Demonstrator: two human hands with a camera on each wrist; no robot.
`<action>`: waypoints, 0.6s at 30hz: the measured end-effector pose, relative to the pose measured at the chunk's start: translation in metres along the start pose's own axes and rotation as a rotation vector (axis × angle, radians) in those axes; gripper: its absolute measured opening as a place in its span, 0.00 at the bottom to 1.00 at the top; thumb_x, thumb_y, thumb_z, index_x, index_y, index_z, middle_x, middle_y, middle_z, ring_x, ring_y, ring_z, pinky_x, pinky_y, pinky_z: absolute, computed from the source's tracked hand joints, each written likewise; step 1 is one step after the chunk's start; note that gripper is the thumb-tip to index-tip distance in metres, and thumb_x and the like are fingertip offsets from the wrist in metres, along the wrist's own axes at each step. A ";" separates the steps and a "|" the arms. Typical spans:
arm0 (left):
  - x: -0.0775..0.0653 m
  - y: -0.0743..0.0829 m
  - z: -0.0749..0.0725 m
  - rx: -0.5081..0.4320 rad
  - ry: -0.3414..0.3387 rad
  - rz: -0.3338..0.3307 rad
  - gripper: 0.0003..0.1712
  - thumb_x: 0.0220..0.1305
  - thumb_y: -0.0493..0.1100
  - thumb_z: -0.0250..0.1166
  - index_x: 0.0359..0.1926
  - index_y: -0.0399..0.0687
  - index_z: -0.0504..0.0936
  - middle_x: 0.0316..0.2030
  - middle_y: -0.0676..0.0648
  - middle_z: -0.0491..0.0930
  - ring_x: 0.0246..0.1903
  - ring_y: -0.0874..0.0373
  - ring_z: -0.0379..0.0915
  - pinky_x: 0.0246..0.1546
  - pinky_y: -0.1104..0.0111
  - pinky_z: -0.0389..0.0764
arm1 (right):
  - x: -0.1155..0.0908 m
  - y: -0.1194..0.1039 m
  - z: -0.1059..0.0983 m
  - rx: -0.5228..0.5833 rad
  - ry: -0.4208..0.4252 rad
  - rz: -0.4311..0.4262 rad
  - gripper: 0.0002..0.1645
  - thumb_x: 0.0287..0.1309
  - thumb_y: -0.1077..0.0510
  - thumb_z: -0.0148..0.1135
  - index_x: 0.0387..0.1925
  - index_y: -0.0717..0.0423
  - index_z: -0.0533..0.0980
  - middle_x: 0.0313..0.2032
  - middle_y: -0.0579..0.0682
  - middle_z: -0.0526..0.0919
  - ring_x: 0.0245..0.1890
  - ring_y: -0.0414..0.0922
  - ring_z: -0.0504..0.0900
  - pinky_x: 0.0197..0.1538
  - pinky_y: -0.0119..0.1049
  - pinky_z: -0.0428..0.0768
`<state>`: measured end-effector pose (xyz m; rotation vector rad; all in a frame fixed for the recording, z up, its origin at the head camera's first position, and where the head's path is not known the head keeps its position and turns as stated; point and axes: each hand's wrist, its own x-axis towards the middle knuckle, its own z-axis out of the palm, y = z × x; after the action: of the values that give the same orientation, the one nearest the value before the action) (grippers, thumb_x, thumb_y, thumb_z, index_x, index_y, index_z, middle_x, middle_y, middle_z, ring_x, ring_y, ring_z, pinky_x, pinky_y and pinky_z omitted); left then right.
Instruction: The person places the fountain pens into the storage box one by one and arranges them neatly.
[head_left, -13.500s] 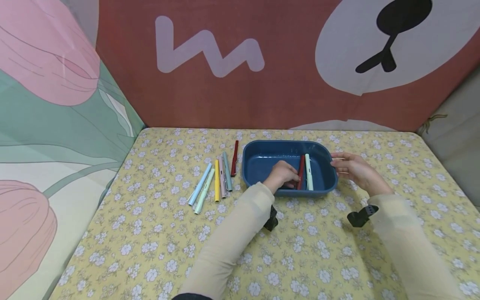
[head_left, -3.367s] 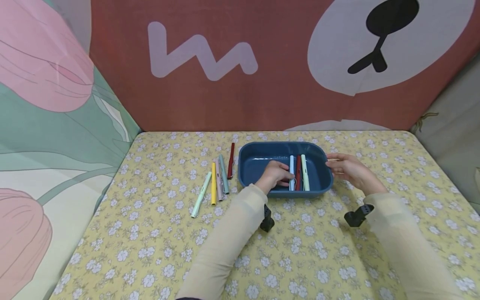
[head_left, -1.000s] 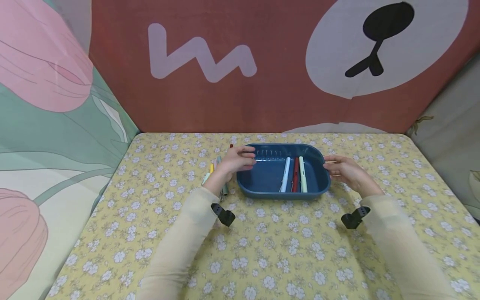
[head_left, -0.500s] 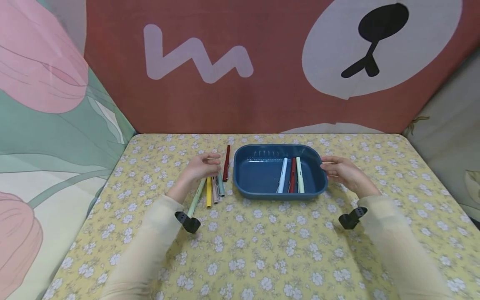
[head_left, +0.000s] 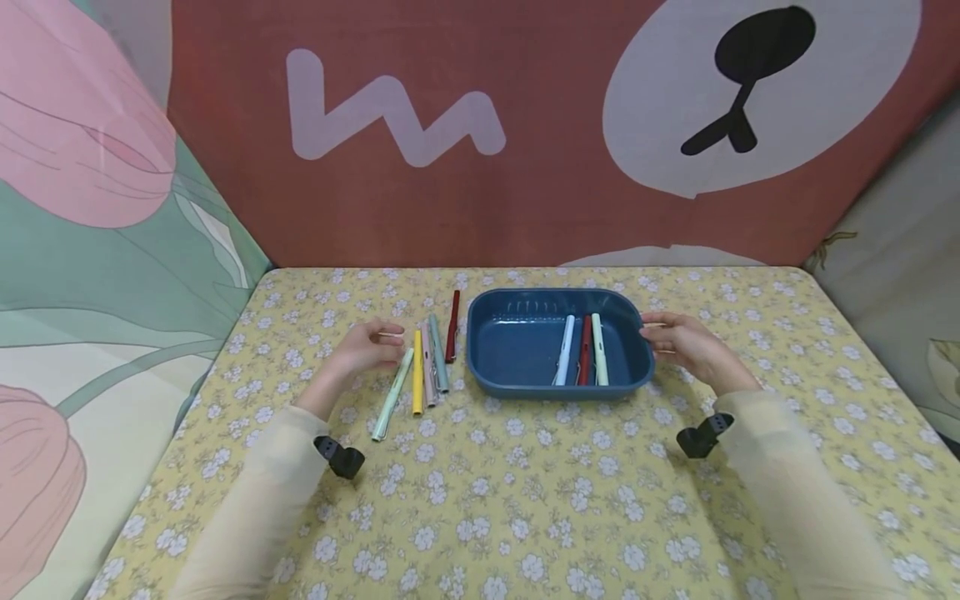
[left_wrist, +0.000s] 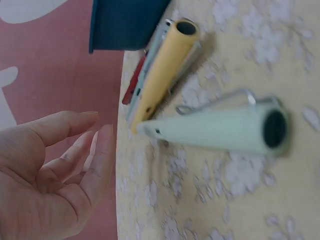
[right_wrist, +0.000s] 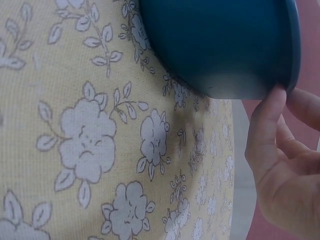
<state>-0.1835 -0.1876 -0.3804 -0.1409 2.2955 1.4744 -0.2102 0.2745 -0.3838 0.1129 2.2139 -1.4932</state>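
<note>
Head view: the left hand is over the left part of the flowered table, fingers loosely bent and parted, holding nothing; its fingertips are just beside the far end of the mint green pen. That pen lies slanted, and to its right lie the yellow pen, lilac pen and grey-blue pen, roughly parallel, with the dark red pen set farther back. Right of these stands the blue bin; inside, toward its right half, lie the light blue pen, red pen and pale green pen, side by side. The right hand is at the bin's right end. Left wrist view: thumb and fingers curve with a gap between them, apart from the mint green pen, whose dark hollow end and metal clip show; whether it touches the yellow pen cannot be told. Right wrist view: the right hand lightly pinches the rim, one digit against the outer wall, another at the top edge.
</note>
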 end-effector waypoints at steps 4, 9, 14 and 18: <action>0.000 -0.006 -0.003 0.031 -0.014 -0.004 0.28 0.67 0.34 0.56 0.67 0.32 0.62 0.60 0.30 0.68 0.53 0.44 0.75 0.57 0.60 0.81 | 0.000 -0.001 0.000 0.003 0.001 0.001 0.36 0.71 0.52 0.49 0.71 0.64 0.52 0.32 0.31 0.77 0.33 0.30 0.78 0.40 0.26 0.81; 0.002 -0.012 -0.003 0.090 -0.012 -0.027 0.28 0.67 0.36 0.58 0.66 0.33 0.65 0.59 0.31 0.71 0.47 0.51 0.78 0.53 0.63 0.83 | -0.001 -0.003 0.001 0.006 -0.002 0.001 0.36 0.71 0.52 0.49 0.71 0.64 0.52 0.32 0.31 0.77 0.32 0.30 0.77 0.40 0.26 0.81; 0.002 -0.016 -0.002 0.108 -0.012 -0.047 0.28 0.66 0.36 0.59 0.65 0.34 0.66 0.57 0.33 0.73 0.42 0.58 0.78 0.49 0.65 0.84 | -0.003 -0.004 0.001 0.003 0.001 0.009 0.36 0.71 0.52 0.48 0.71 0.64 0.51 0.32 0.31 0.76 0.32 0.30 0.77 0.40 0.26 0.81; 0.002 -0.019 -0.002 0.099 -0.013 -0.055 0.29 0.64 0.34 0.60 0.65 0.33 0.66 0.55 0.34 0.75 0.38 0.62 0.77 0.45 0.69 0.84 | -0.003 -0.003 0.002 0.001 0.004 0.015 0.36 0.71 0.52 0.48 0.71 0.64 0.51 0.33 0.31 0.76 0.32 0.30 0.76 0.41 0.26 0.80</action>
<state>-0.1802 -0.1975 -0.3962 -0.1648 2.3301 1.3275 -0.2081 0.2722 -0.3808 0.1325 2.2111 -1.4879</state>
